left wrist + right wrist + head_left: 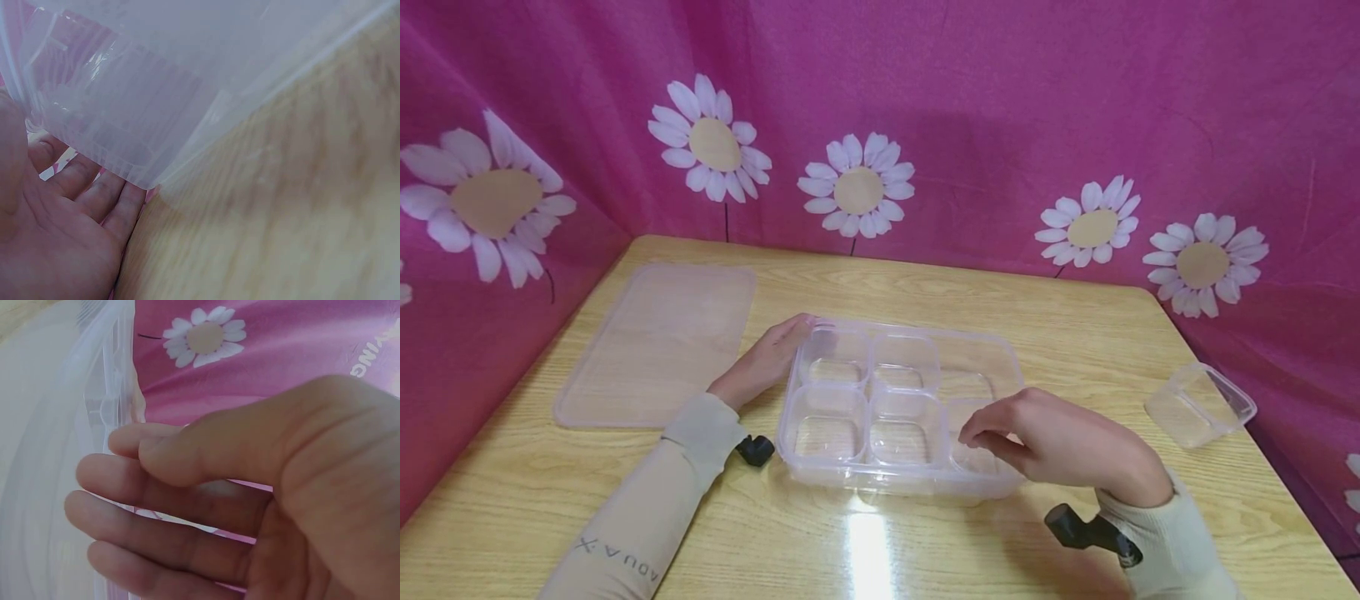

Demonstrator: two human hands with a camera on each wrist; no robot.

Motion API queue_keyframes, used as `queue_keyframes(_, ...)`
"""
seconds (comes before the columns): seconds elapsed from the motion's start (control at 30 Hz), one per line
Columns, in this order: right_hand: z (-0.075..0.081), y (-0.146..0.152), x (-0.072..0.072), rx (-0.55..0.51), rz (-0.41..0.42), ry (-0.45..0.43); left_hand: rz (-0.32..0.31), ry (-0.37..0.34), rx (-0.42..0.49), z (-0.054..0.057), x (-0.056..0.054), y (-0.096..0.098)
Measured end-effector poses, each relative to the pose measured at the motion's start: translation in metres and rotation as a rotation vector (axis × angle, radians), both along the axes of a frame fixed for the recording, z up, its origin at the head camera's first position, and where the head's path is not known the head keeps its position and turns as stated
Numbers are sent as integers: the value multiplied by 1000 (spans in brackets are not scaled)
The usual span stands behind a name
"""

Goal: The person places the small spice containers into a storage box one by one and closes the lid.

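Observation:
A clear plastic storage box [865,482] sits on the table, with square cups [827,437] in its left and middle columns. At its back left corner my left hand [762,364] holds the box, thumb side at the rim. In the left wrist view, the fingers [75,178] reach behind the box wall, their tips partly hidden. My right hand [1060,437] hovers over a cup [964,446] in the front right place, nothing in its grasp. In the right wrist view its fingers [156,534] extend loosely beside the box rim, thumb near the index finger.
A flat translucent lid [658,346] lies on the table at left. One loose clear cup [1198,406] rests tipped over near the right edge. Behind the table [1075,325] hangs a pink flowered cloth [970,158]. Inside the box, the back right place shows no cup.

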State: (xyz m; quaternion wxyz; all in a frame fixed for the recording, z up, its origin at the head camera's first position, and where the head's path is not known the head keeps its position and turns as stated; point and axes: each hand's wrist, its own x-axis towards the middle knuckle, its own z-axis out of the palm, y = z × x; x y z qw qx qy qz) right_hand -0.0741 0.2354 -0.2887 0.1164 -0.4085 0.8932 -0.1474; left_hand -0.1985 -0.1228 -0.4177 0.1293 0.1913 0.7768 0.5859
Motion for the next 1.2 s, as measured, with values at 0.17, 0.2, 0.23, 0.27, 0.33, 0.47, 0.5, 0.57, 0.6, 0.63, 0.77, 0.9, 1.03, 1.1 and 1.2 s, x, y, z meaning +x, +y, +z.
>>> queue_keyframes(0.17,-1,0,-3,-20,-12,49,6,-5,-8,0,0,0)
queue_keyframes(0.2,-2,0,-3,-21,-16,54,7,-6,-8,0,0,0)
queue_keyframes(0.23,-2,0,-4,-23,-20,56,7,-8,-8,0,0,0)
queue_keyframes(0.27,-2,1,-4,-25,-27,56,8,-9,-8,0,0,0)
queue_keyframes(0.33,-2,2,-5,-30,-38,58,8,-15,-1,0,0,0)
queue_keyframes(0.47,-2,3,-7,-39,-55,72,0,-21,19,0,0,0)
queue_keyframes(0.5,-2,4,-7,-41,-58,75,-1,-24,24,0,0,0)
queue_keyframes(0.57,-2,5,-9,-46,-60,86,-3,-22,28,0,1,0)
queue_keyframes(0.6,-2,6,-9,-49,-59,93,-3,-22,28,0,1,0)
queue_keyframes(0.63,-2,7,-10,-52,-62,95,-4,-23,31,0,1,0)
queue_keyframes(0.77,0,11,-11,-68,-80,112,-8,-19,31,0,0,0)
queue_keyframes(0.9,1,14,-12,-77,-104,150,-15,-23,37,0,0,0)
queue_keyframes(1.03,2,18,-14,-83,-147,180,-23,-30,48,-1,-1,0)
queue_keyframes(1.1,2,19,-15,-87,-168,192,-27,-32,55,-1,-1,0)
queue_keyframes(1.2,2,23,-18,-95,-206,216,-24,-30,48,-1,0,0)
